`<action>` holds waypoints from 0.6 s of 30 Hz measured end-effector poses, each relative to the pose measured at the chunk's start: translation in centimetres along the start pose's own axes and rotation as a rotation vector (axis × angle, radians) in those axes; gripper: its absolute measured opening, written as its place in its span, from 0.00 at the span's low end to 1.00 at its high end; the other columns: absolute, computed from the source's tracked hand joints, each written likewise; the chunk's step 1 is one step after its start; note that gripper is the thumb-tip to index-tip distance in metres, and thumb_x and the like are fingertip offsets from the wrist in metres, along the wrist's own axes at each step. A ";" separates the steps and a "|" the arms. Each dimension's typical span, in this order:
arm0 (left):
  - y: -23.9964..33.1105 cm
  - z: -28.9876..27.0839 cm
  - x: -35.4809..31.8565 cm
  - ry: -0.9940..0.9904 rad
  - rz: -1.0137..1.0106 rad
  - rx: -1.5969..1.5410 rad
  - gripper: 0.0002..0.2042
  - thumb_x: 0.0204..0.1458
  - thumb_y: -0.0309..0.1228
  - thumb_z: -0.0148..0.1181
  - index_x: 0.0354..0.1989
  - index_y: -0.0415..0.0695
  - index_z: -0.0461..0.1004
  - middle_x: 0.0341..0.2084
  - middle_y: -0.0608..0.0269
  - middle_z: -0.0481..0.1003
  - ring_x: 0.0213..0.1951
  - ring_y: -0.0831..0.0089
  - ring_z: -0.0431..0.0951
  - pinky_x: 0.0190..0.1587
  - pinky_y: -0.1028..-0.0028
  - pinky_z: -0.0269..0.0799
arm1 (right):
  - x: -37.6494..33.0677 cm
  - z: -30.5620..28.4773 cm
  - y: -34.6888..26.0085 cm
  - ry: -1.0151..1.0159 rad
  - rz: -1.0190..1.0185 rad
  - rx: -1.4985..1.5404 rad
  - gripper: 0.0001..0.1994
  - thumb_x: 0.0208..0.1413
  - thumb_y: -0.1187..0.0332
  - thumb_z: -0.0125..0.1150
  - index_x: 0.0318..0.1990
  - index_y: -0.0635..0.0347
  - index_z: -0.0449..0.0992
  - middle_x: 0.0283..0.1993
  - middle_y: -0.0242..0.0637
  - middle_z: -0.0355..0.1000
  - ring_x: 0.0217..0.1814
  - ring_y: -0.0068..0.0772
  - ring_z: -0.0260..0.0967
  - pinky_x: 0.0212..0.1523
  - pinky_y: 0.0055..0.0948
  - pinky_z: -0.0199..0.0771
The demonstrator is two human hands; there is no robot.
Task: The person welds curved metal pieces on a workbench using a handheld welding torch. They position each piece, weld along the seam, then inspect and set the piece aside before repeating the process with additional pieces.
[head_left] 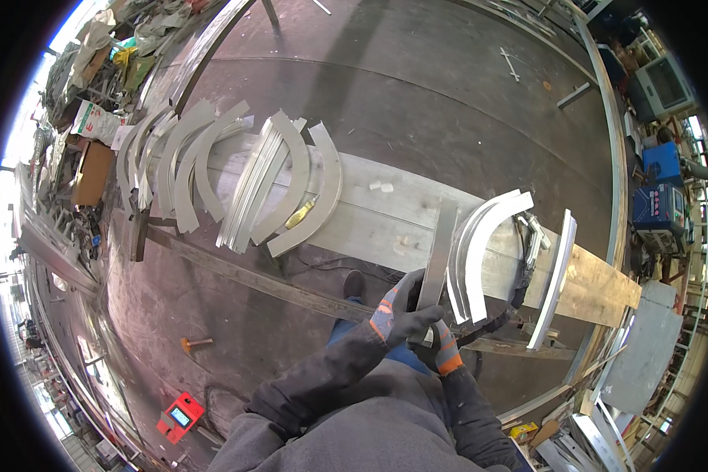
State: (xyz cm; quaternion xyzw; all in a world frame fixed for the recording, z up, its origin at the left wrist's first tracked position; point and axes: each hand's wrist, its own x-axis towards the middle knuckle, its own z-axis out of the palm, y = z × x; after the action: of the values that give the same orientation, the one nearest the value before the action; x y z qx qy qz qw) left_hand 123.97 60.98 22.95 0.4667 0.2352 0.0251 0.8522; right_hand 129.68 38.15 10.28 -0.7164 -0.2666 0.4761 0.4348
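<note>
Both gloved hands are at the near end of a flat grey metal bar (439, 252), whose far part extends over the plank bench (401, 206). My left hand (405, 309) is closed around the bar from its left side. Lower down, my right hand (439, 351) is closed at the bar's near end, its fingers partly hidden. Just right of the bar, curved white metal strips (488, 244) stand together in an arc. Beyond them lies what looks like a welding torch (533, 237) with a black cable, then a slightly bowed metal channel (554, 279).
Several curved grey metal pieces (322, 197) and straight profiles (252, 185) cover the bench's left part, with a yellow-handled tool (300, 213) among them. A hammer (197, 344) and a red device with a screen (181, 417) lie at lower left. Blue machines (658, 206) stand at right.
</note>
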 end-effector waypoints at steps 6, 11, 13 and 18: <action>-2.3 -0.3 1.9 0.014 0.033 -0.098 0.27 0.57 0.30 0.62 0.65 0.37 0.63 0.45 0.63 0.73 0.48 0.76 0.73 0.50 0.70 0.73 | -2.0 -0.2 -3.4 0.272 -0.247 -0.310 0.28 0.44 0.66 0.77 0.52 0.63 0.73 0.48 0.45 0.73 0.51 0.44 0.74 0.52 0.38 0.75; -10.2 -3.9 2.6 0.187 0.002 0.481 0.40 0.54 0.38 0.70 0.71 0.35 0.57 0.63 0.44 0.66 0.63 0.59 0.69 0.65 0.65 0.65 | 2.4 -6.2 -2.2 0.546 -0.034 -0.486 0.29 0.42 0.65 0.76 0.52 0.65 0.73 0.47 0.47 0.72 0.49 0.45 0.73 0.50 0.40 0.75; -13.2 -7.5 2.6 0.325 -0.042 0.667 0.40 0.51 0.41 0.71 0.69 0.35 0.59 0.63 0.41 0.67 0.64 0.53 0.69 0.67 0.63 0.65 | 5.8 -9.7 0.4 0.689 -0.070 -0.601 0.32 0.43 0.63 0.77 0.56 0.65 0.71 0.52 0.51 0.73 0.54 0.48 0.73 0.56 0.40 0.74; -16.2 -18.2 1.4 0.820 -0.022 1.147 0.29 0.53 0.34 0.64 0.64 0.39 0.67 0.60 0.40 0.70 0.61 0.46 0.71 0.65 0.58 0.67 | 12.4 -15.6 7.3 0.713 0.135 -0.645 0.37 0.45 0.60 0.76 0.63 0.63 0.68 0.56 0.51 0.71 0.58 0.51 0.71 0.60 0.43 0.71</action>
State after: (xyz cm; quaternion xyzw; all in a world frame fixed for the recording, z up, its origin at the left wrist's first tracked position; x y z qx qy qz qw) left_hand 114.65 66.50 1.12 0.7928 0.5183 0.0623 0.3146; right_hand 148.69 38.80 0.91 -0.9489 -0.1879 0.1211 0.2227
